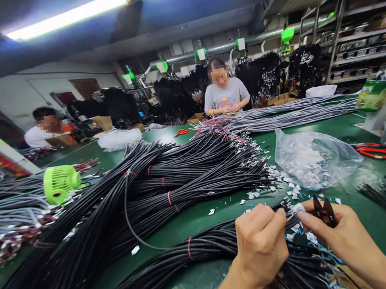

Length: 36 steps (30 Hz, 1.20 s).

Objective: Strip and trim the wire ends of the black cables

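Observation:
My left hand (262, 246) is closed in a fist around a black cable near its end. The thumb and fingers of my right hand (343, 238) pinch a white paper-like wrap (297, 208) at that cable's tip. A small dark two-pointed tool (324, 211) sticks up between my right fingers; its other end is hidden. Under both hands lies a bundle of black cables (208, 240) tied with a red band, with thin coloured wires (328, 260) showing at its ends.
Larger black cable bundles (141, 187) fill the left and middle of the green table (190, 218). White scraps (255, 194) and a clear bag (317, 156) lie ahead. Red-handled scissors (373, 150), a green fan (62, 184) and grey cables (294, 116) are around. A person (225, 93) sits opposite; another is at far left.

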Available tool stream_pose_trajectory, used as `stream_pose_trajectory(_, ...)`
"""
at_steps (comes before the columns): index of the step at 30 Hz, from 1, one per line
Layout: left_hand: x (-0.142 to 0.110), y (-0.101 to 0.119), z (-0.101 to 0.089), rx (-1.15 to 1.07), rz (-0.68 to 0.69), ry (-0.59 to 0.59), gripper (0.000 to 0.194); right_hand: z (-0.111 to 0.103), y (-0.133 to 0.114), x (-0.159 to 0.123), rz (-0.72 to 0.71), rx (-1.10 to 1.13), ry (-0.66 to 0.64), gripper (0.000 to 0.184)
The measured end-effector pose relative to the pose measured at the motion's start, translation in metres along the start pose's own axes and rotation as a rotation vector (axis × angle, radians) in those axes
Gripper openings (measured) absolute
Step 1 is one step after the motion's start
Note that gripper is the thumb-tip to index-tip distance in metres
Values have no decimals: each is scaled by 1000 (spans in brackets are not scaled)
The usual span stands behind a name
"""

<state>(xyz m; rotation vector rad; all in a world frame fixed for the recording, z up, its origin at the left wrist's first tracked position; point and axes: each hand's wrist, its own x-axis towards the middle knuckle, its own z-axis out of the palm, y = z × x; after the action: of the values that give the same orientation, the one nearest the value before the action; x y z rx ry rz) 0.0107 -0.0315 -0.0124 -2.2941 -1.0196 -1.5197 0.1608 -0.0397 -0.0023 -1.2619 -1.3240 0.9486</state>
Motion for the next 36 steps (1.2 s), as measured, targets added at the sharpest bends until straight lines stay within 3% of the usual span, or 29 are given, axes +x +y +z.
stream_pose_trajectory(5,0,1,1,35,116,5,22,-1,4,3,31,-4,7,23)
stream_pose_trajectory(10,-2,3,4,111,126,7,24,0,7,4,51,-22,49,24)
stream_pose_trajectory(17,-5,7,7,164,90,48,22,6,8,4,246,248,-24,31)
stream_pose_trajectory(24,-2,8,7,136,43,57,21,6,9,3,113,118,-27,26)
stream_pose_trajectory(31,-3,7,6,154,73,59,26,2,23,7,175,194,-24,40)
stream_pose_trajectory(36,-4,8,7,190,86,59,23,4,24,7,212,271,-12,38)
